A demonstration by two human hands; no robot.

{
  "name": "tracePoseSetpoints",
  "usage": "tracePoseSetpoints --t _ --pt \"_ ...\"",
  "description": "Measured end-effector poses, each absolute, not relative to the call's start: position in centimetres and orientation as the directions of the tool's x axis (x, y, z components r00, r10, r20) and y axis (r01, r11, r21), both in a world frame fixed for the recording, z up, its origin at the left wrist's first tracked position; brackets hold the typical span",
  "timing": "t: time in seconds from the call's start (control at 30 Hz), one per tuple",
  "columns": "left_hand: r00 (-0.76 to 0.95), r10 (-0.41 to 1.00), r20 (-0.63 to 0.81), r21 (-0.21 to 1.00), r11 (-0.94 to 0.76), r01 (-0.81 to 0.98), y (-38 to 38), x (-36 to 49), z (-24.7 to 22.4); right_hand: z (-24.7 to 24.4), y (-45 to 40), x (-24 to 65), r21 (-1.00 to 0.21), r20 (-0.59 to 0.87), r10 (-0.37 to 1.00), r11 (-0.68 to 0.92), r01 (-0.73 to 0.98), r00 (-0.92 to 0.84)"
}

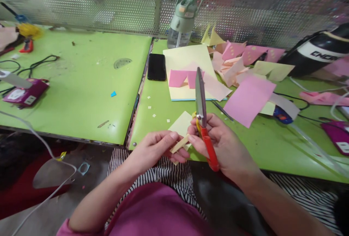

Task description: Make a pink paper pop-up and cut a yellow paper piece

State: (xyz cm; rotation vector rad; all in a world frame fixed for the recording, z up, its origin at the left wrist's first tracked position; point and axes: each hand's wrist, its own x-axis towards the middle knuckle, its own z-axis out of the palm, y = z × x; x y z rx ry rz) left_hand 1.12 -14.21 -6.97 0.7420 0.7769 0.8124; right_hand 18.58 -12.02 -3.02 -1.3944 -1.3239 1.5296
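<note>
My left hand [159, 145] is closed on a narrow folded strip of pale yellow paper [180, 144] at the table's front edge. Resting in my right hand [218, 141] is a pair of scissors [208, 145] with red handles, its blades pointing up and away from me. The right thumb and a fingertip also touch the far end of the strip. Just beyond my hands lies a pale yellow sheet [181, 124], partly covered by them. Small square paper bits [154, 115] are scattered to the left of it.
A black phone [156, 67] lies beside a stack of yellow sheets [188, 56] bearing a folded pink paper [178, 78]. Behind stands a green-topped bottle [182, 21]. Pink and yellow folded papers [234, 67] heap to the right, near a black bottle [319, 51]. Purple boxes [27, 92] with cables lie at both sides.
</note>
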Motion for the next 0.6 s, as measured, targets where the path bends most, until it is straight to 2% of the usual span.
tracePoseSetpoints --t 0.07,0.17,0.3,0.6 --pt "0.573 0.763 -0.301 0.759 0.555 -0.341 -14.07 0.85 -7.37 -3.01 -12.04 18.63 -0.951 -0.305 0.925 -0.280 0.134 -0.227" --pt "0.657 0.694 -0.295 0.686 0.632 -0.360 -13.94 0.71 -7.83 -3.10 -12.11 18.64 -0.950 -0.312 0.916 -0.296 0.100 -0.252" --pt "0.679 0.676 -0.287 0.647 0.659 -0.382 -13.94 0.75 -7.80 -3.12 -12.18 18.57 -0.949 -0.315 0.910 -0.307 0.074 -0.269" --pt "0.656 0.708 -0.261 0.660 0.627 -0.415 -14.12 0.55 -7.93 -2.93 -12.01 18.51 -0.944 -0.328 0.901 -0.323 0.063 -0.285"
